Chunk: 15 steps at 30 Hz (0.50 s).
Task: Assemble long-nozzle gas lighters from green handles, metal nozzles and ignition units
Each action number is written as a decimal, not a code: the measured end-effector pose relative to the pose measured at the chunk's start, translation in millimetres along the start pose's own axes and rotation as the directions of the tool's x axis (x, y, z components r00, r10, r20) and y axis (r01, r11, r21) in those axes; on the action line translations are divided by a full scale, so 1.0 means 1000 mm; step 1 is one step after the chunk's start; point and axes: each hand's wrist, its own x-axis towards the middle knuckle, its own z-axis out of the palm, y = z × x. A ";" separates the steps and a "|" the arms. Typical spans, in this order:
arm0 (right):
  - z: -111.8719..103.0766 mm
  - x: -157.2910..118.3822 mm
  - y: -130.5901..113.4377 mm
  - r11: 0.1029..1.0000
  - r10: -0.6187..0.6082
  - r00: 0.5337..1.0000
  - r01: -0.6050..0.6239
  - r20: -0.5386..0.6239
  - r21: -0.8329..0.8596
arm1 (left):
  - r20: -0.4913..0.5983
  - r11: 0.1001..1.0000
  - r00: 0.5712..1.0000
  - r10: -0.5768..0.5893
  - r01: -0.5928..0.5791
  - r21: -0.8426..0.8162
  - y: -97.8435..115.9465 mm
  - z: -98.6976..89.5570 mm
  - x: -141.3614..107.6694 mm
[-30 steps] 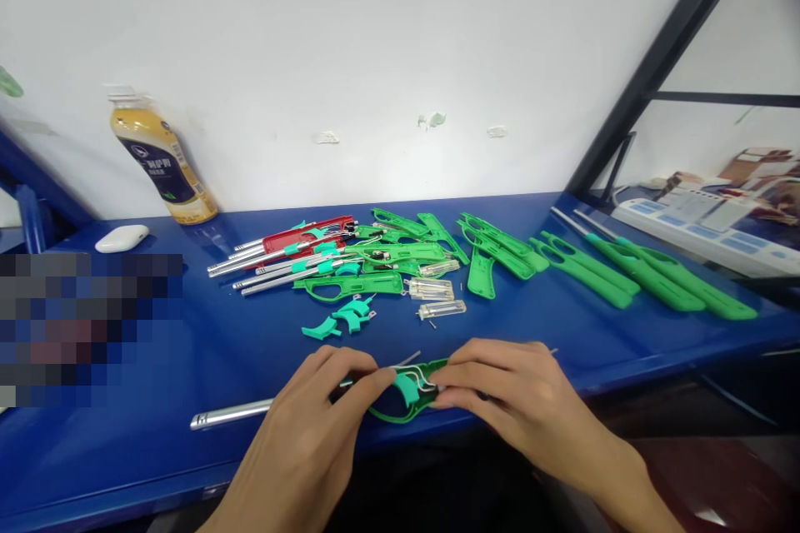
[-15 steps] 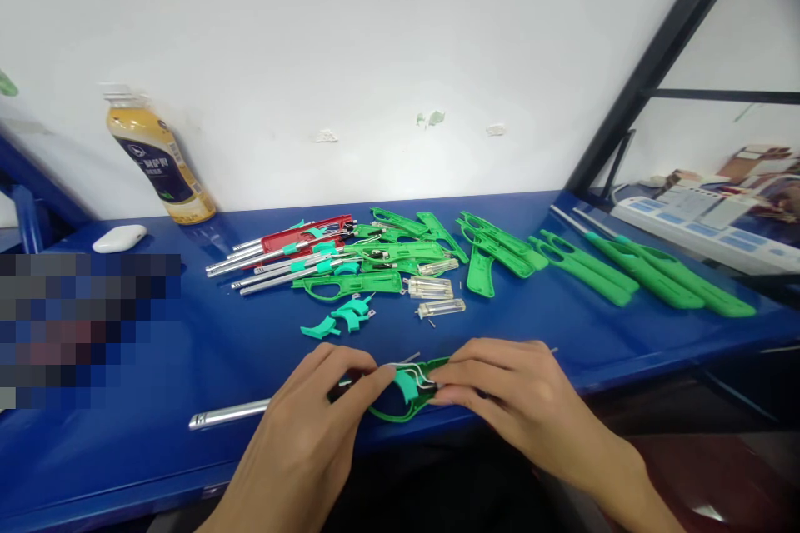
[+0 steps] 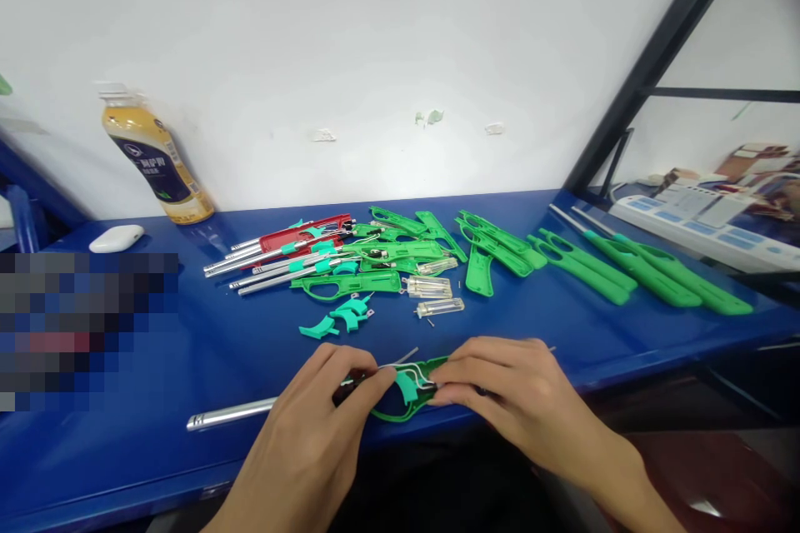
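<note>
At the table's front edge lies an opened green lighter half-shell [image 3: 391,414] with a teal trigger [image 3: 407,388] and white wires [image 3: 409,370] inside. My left hand [image 3: 322,408] is closed around its front part, thumb by the trigger; a silver lighter tube [image 3: 234,414] sticks out to the left beneath that hand. On the handle end, my right hand [image 3: 500,379] pinches with thumb and fingertips near the wire ends. What lies between those fingertips is mostly hidden.
Beyond my hands are loose teal triggers [image 3: 350,314], clear fuel tanks [image 3: 441,307], green shells [image 3: 500,241] and a red shell [image 3: 300,240]. Closed green lighters [image 3: 650,266] lie right. A bottle [image 3: 156,162] and white case [image 3: 117,238] stand back left, before the wall.
Both hands keep their hold on the lighter half-shell. My left fingers have shifted very slightly, and the view has moved a little.
</note>
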 end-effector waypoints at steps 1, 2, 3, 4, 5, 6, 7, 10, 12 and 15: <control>0.000 0.000 0.000 1.000 0.003 1.000 -0.003 -0.007 0.007 | -0.002 1.000 1.000 -0.004 0.004 -0.002 0.001 0.000 0.001; 0.000 0.001 0.000 1.000 0.006 1.000 -0.006 -0.014 0.013 | -0.005 1.000 1.000 -0.008 0.008 -0.002 0.003 0.000 0.002; 0.000 0.001 -0.001 1.000 0.008 1.000 -0.008 -0.018 0.017 | -0.010 1.000 1.000 -0.011 0.011 -0.002 0.005 0.000 0.003; 0.001 0.001 -0.001 1.000 0.008 1.000 -0.008 -0.021 0.017 | -0.015 1.000 1.000 -0.008 0.008 -0.004 0.006 0.000 0.004; 0.001 0.001 -0.001 1.000 0.007 1.000 -0.007 -0.021 0.015 | -0.016 1.000 1.000 -0.005 0.005 -0.007 0.007 0.000 0.006; 0.001 0.001 -0.001 1.000 0.005 1.000 -0.005 -0.020 0.009 | -0.021 1.000 1.000 0.003 -0.003 -0.010 0.007 0.000 0.007; 0.001 0.001 -0.001 1.000 0.002 1.000 -0.002 -0.019 0.002 | -0.023 1.000 1.000 0.010 -0.011 -0.014 0.008 -0.001 0.007; 0.000 0.001 -0.003 1.000 -0.005 1.000 0.005 -0.016 -0.018 | 0.008 0.999 1.000 0.017 -0.017 -0.034 0.006 -0.003 0.007; -0.001 0.002 -0.005 1.000 -0.010 1.000 0.009 -0.012 -0.025 | 0.040 0.999 0.999 0.016 -0.014 -0.045 0.004 -0.004 0.006; -0.001 0.002 -0.007 1.000 -0.011 1.000 0.011 -0.006 -0.024 | 0.032 0.999 0.999 0.023 -0.022 -0.045 0.003 -0.005 0.007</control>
